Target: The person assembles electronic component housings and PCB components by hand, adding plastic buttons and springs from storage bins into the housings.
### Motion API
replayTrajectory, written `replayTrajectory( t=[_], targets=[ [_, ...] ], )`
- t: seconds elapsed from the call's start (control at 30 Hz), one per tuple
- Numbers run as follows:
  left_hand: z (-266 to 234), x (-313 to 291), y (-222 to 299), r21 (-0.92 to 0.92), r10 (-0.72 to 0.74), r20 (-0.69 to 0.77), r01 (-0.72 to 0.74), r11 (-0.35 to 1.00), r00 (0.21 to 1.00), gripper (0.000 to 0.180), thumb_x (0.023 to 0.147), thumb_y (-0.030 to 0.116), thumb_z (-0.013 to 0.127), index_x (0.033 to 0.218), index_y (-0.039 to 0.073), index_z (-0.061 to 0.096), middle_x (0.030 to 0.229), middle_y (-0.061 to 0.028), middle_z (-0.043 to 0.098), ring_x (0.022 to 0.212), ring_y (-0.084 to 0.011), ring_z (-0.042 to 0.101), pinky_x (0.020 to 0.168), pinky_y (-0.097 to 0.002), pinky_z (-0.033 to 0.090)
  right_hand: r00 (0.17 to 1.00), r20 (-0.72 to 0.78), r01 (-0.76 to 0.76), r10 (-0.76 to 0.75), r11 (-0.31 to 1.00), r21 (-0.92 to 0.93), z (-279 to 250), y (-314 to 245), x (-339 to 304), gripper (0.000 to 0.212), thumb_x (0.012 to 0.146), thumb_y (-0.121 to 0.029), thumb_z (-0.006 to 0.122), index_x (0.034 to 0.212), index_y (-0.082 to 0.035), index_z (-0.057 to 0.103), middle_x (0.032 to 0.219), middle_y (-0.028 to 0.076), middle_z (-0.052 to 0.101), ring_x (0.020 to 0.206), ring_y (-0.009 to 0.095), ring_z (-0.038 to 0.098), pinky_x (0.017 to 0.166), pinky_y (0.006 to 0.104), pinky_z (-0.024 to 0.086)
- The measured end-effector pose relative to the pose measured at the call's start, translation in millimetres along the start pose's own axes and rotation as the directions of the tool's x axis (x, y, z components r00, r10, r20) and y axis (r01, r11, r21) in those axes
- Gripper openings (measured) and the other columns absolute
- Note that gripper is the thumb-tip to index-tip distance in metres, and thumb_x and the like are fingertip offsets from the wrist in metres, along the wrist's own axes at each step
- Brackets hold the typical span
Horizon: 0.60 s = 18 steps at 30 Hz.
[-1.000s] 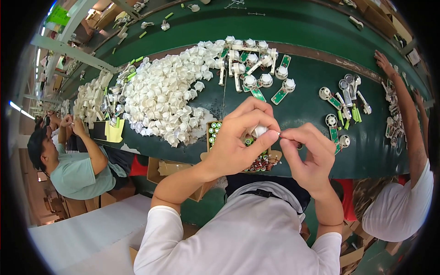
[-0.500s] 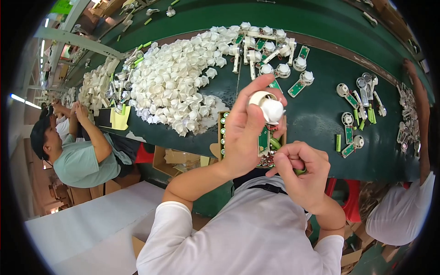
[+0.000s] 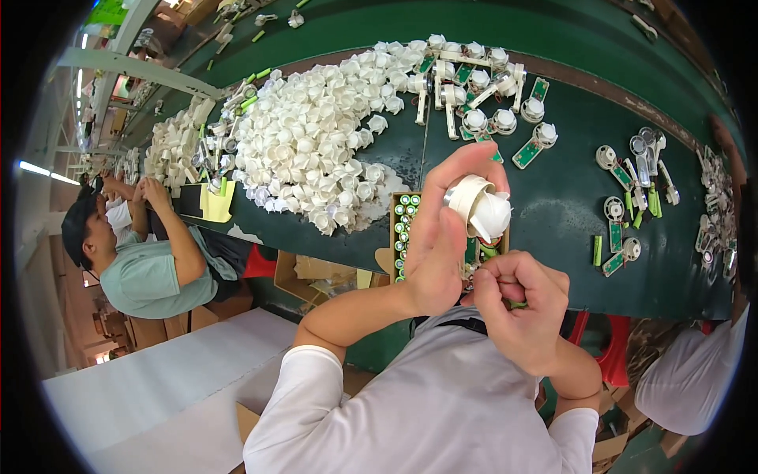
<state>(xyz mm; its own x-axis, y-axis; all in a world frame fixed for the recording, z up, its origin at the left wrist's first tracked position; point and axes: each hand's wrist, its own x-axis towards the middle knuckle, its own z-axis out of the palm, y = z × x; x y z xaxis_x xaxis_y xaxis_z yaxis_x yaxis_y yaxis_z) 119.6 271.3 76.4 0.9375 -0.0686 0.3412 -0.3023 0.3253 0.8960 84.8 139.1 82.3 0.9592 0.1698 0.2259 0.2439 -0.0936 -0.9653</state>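
Observation:
My left hand is wrapped round a white round-headed assembly, which has a ring-shaped head and a petal-like white cap. A green circuit board shows below the head, partly hidden by the hand. Close beneath, my right hand is closed, with thumb and forefinger pinched at the assembly's lower end. Something green, apparently a battery, shows under its curled fingers, and what the fingertips pinch is hidden. Behind both hands stands a cardboard box of upright green-ringed batteries.
A big pile of white petal-shaped caps covers the green table to the left. Several capped assemblies lie at the back, others with batteries at right. A co-worker sits at left, another person at right.
My left hand has tilted the assembly, so its cap now faces more to the right. The right hand stays pinched at the lower end. The view has shifted slightly.

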Motion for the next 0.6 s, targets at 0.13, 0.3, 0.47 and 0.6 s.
replayTrajectory(
  t=[0.13, 0.3, 0.47, 0.6],
  targets=[
    [4.6, -1.3, 0.5, -0.061, 0.0, -0.028, -0.002, 0.998, 1.0, 0.065, 0.102, 0.051, 0.037, 0.144, 0.001, 0.032, 0.111, -0.009, 0.05, 0.085, -0.0105, 0.045, 0.071, -0.0254, 0.042, 0.998, 0.048, -0.038, 0.039, 0.999, -0.016, -4.2, -4.7, -0.5, 0.009, 0.082, 0.009, 0.063, 0.078, 0.003, 0.058, 0.057, 0.001, 0.054, 0.051, 0.005, 0.052, 0.047, 0.0206, 0.04],
    [2.3, 0.2, -0.2, 0.018, 0.075, 0.014, -0.075, 0.997, 0.997, 0.061, 0.102, 0.048, 0.037, 0.142, 0.001, 0.033, 0.111, -0.0113, 0.048, 0.084, -0.0114, 0.045, 0.067, -0.025, 0.042, 0.995, 0.1, -0.02, 0.02, 1.0, 0.001, -6.4, -11.6, 6.4, 0.007, 0.083, 0.011, 0.06, 0.079, 0.005, 0.058, 0.063, 0.003, 0.061, 0.054, 0.005, 0.059, 0.05, 0.0185, 0.043],
    [4.7, -3.5, 2.5, -0.027, 0.041, -0.003, -0.042, 0.999, 0.999, 0.057, 0.103, 0.046, 0.038, 0.139, 0.001, 0.035, 0.109, -0.0116, 0.047, 0.082, -0.0121, 0.045, 0.069, -0.0256, 0.042, 0.987, 0.133, 0.092, -0.087, 0.995, -0.03, -8.8, -7.1, 7.1, 0.008, 0.077, 0.01, 0.064, 0.08, 0.003, 0.061, 0.062, 0.001, 0.056, 0.047, 0.003, 0.041, 0.045, 0.0204, 0.032],
    [4.9, -6.3, 0.7, -0.079, 0.002, -0.015, -0.003, 0.997, 1.0, 0.056, 0.103, 0.045, 0.038, 0.138, 0.002, 0.034, 0.11, -0.0121, 0.046, 0.083, -0.0127, 0.045, 0.07, -0.026, 0.041, 0.989, 0.117, 0.089, -0.089, 0.996, 0.008, -7.7, -4.8, 7.5, 0.01, 0.075, 0.01, 0.065, 0.081, 0.002, 0.062, 0.061, 0.0, 0.053, 0.048, 0.004, 0.035, 0.045, 0.0219, 0.029]
  ],
)
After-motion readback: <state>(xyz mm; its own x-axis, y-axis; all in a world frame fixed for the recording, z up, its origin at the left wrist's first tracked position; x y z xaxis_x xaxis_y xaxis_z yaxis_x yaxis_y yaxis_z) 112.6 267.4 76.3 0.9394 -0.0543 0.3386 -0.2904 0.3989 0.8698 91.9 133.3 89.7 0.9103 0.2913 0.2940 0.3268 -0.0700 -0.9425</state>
